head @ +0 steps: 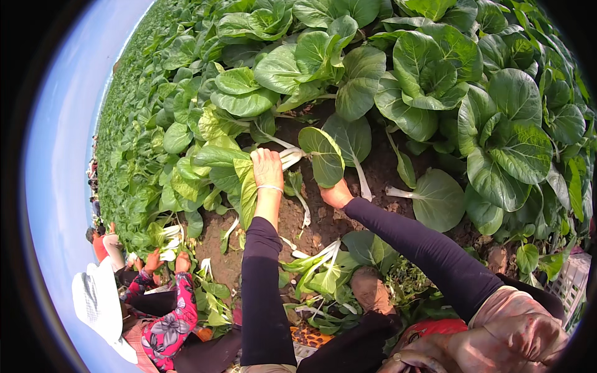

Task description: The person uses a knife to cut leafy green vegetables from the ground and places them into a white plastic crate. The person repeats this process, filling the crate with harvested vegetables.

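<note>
My left hand (267, 169), with a white band at its wrist, grips a bok choy head that lies sideways. Its pale stalk base (291, 157) points right, and its leaves (224, 161) spread to the left. Just right of that base is my right hand (336, 194), low over the soil. An upright round leaf (322, 156) covers its fingers, so whether they hold anything is hidden. Loose bok choy leaves lie close by: one dark leaf (350, 135) with a white stalk behind the hand, another broad leaf (433, 198) to its right.
Bok choy plants (419, 70) grow densely ahead. Cut bok choy (326, 265) lies by my shoe (371, 289). A white plastic crate (573, 279) stands at right. At left, a person in a white hat (98, 303) handles bok choy (171, 242); more people work beyond.
</note>
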Tool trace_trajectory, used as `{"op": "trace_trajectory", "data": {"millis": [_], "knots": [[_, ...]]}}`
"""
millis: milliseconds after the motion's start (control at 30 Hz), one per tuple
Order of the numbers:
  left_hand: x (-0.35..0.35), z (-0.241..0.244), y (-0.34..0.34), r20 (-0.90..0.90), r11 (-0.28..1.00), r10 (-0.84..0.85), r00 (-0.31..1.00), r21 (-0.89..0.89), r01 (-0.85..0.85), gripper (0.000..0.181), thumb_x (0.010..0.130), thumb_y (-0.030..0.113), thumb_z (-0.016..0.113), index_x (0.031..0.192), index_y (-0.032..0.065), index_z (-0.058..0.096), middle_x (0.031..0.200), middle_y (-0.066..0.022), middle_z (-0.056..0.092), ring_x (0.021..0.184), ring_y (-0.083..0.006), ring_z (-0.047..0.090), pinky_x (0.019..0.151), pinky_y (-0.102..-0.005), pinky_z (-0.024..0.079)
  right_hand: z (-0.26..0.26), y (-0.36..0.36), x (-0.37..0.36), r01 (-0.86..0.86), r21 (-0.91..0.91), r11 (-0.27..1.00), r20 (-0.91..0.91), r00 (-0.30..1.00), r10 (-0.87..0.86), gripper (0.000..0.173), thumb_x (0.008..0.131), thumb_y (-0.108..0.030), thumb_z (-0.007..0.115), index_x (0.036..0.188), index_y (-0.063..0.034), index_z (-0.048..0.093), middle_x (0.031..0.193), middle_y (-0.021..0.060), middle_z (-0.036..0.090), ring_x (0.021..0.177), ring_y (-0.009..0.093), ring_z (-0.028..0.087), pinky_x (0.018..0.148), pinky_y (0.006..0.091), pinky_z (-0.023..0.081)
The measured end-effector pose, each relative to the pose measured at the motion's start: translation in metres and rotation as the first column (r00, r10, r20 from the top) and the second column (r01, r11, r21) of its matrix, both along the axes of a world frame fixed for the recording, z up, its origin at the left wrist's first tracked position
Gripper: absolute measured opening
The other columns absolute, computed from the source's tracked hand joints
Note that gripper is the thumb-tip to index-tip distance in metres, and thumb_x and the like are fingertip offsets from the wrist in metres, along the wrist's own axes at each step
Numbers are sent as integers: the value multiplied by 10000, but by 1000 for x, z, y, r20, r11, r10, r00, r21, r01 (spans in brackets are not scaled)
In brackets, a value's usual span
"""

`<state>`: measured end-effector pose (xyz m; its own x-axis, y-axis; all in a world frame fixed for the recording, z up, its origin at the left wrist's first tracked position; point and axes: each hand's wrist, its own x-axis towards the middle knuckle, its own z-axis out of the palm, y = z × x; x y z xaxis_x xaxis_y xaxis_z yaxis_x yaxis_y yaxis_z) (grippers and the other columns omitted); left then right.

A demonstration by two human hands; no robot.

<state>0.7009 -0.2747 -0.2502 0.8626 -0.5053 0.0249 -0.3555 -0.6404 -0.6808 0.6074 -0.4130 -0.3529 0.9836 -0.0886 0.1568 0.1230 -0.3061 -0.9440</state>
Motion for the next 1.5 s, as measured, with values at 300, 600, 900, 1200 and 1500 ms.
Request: {"op": "trace_trajectory", "data": {"millis": [300,600,900,1200,1500], "knots": [[7,1,3,-22,993,50,998,-107,-52,77,762,132,552,816,112,603,823,-81,536,872,-239,463,817,-376,323,-25,-4,17,-111,-162,981,-183,980,81,215,752,-117,568,956,-57,598,926,209,620,898,409,574,724,429,482],[18,-13,4,-106,971,110,988,-202,-130,286,610,190,748,854,114,619,860,-94,579,917,-258,479,832,-384,328,-84,0,36,-122,-61,991,-110,987,115,304,787,-85,557,1092,-82,559,1006,162,606,923,349,581,754,385,471],[-6,-21,40,-123,942,192,974,-254,-218,188,692,234,676,850,136,651,864,-92,595,912,-269,493,830,-398,324,-11,-16,46,-482,-39,875,-275,847,455,425,799,-82,550,1216,-132,487,778,138,608,635,257,592,572,360,486],[-44,70,67,-369,633,93,925,-695,-341,405,602,216,787,980,152,656,880,-56,606,903,-248,535,824,-367,367,71,-64,-29,-489,295,821,-428,701,571,482,883,-154,513,1333,-84,355,729,69,602,500,137,565,472,294,491],[-126,141,0,-572,-76,-773,275,-346,-935,696,608,231,824,1208,22,540,1136,-80,607,1000,-167,566,895,-307,441,215,-152,-50,-322,757,568,-83,815,573,565,866,-187,591,1353,-129,313,881,81,606,501,96,548,435,216,460]]}}
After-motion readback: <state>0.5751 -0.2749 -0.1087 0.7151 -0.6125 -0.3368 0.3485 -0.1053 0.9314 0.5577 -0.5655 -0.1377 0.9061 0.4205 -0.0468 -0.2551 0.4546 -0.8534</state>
